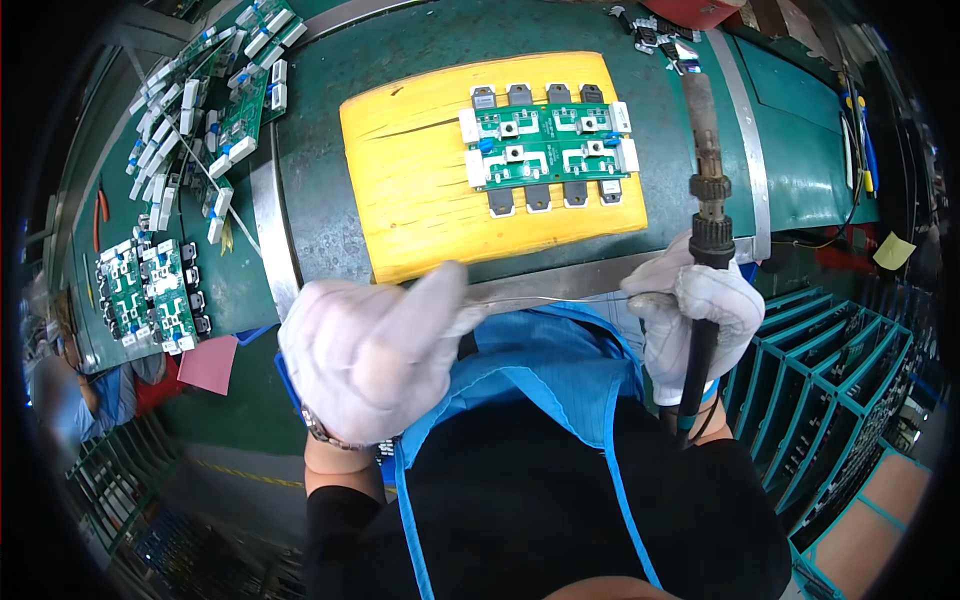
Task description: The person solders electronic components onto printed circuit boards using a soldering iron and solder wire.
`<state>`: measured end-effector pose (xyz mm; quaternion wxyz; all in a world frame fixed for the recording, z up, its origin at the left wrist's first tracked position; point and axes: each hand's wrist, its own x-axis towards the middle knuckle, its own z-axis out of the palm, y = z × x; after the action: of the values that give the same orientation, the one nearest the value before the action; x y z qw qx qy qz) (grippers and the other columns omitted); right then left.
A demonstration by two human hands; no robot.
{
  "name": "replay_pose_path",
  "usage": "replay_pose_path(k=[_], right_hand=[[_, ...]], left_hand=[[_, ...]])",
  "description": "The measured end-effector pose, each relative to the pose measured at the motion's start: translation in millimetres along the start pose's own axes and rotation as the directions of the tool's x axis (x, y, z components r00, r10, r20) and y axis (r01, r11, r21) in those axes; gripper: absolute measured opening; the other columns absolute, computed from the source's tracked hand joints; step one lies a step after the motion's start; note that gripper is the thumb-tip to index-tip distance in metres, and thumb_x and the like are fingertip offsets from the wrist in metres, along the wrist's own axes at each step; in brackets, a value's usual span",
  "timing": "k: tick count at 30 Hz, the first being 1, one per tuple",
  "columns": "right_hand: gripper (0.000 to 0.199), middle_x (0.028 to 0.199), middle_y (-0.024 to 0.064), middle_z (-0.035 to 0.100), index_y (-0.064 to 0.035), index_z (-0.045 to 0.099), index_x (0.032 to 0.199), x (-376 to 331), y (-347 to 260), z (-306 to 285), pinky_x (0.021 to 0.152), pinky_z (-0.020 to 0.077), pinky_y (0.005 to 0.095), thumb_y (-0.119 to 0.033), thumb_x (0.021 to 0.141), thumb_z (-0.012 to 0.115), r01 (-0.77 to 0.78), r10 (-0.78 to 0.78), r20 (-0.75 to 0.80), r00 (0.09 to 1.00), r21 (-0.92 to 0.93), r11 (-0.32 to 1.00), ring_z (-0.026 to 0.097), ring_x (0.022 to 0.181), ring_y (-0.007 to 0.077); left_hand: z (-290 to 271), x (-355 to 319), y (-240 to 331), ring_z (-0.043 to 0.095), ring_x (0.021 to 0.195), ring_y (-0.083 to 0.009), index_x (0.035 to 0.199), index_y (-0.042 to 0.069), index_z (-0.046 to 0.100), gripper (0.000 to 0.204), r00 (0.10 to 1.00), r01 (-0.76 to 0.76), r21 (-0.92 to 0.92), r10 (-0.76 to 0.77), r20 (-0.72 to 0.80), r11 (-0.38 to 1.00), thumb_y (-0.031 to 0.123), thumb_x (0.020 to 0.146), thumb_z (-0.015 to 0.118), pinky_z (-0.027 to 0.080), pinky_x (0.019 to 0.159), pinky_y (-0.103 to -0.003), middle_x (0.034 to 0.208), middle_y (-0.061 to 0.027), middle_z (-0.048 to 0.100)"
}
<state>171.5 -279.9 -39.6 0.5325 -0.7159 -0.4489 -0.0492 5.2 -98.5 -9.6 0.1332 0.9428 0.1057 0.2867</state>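
Note:
My right hand [700,310], in a white glove, is closed round the dark handle of a soldering iron [710,230]. The iron stands nearly upright, its thick metal barrel pointing to the far side. A thin solder wire [545,298] runs from the fingertips of this hand across to my left hand [375,350]. That hand, also gloved and slightly blurred, has its fingers closed at the wire's left end. Beyond the wire, a green circuit board [547,146] with black transistors along two sides and white blocks at its ends lies on a yellow board [410,190].
Many boards with white blocks [190,110] are heaped at the far left. Two more circuit boards [172,295] lie nearer, by a pink sheet [210,363]. Small black parts [655,38] sit at the back. A teal rack [830,370] stands at the right; another person [75,390] is far left.

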Motion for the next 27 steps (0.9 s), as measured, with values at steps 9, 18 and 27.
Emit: replay_pose_path(k=[9, 18, 27], right_hand=[[0.062, 0.089, 0.0133, 0.063, 0.0022, 0.044, 0.135, -2, 34, -41, 0.066, 0.0520, 0.0318, -0.045, 0.096, 0.055, -0.014, 0.100, -0.222, 0.970, 0.358, 0.933, 0.062, 0.072, 0.0175], [0.064, 0.086, 0.0084, 0.054, 0.0048, 0.051, 0.126, -1, 24, -18, 0.061, 0.0445, 0.0237, -0.051, 0.096, 0.053, -0.206, 0.265, -0.533, 0.804, 0.168, 0.964, 0.046, 0.066, 0.0095], [0.051, 0.092, 0.0165, 0.058, 0.0095, 0.049, 0.112, -6, 9, -35, 0.064, 0.0542, 0.0235, -0.041, 0.102, 0.047, -0.068, 0.005, -0.258, 0.966, -0.235, 0.970, 0.057, 0.067, 0.0118]], left_hand=[[8, -28, 18, 0.059, 0.064, -0.0209, 0.092, 0.006, 0.067, 0.018, 0.912, 0.409, -0.344, -0.381, 0.149, 0.845, 0.003, 0.077, 0.076, 0.048, 0.059, -0.031, 0.083, -0.0059, 0.070], [29, -1, 8, 0.056, 0.070, -0.0154, 0.097, 0.013, 0.072, 0.027, 0.970, 0.206, -0.024, -0.207, -0.128, 0.978, 0.015, 0.073, 0.082, 0.043, 0.068, -0.029, 0.082, 0.0037, 0.065], [47, 3, 2, 0.057, 0.073, -0.0156, 0.100, 0.012, 0.073, 0.035, 0.948, 0.220, -0.134, -0.244, -0.203, 0.966, 0.010, 0.067, 0.084, 0.045, 0.071, -0.030, 0.087, 0.0042, 0.068]])
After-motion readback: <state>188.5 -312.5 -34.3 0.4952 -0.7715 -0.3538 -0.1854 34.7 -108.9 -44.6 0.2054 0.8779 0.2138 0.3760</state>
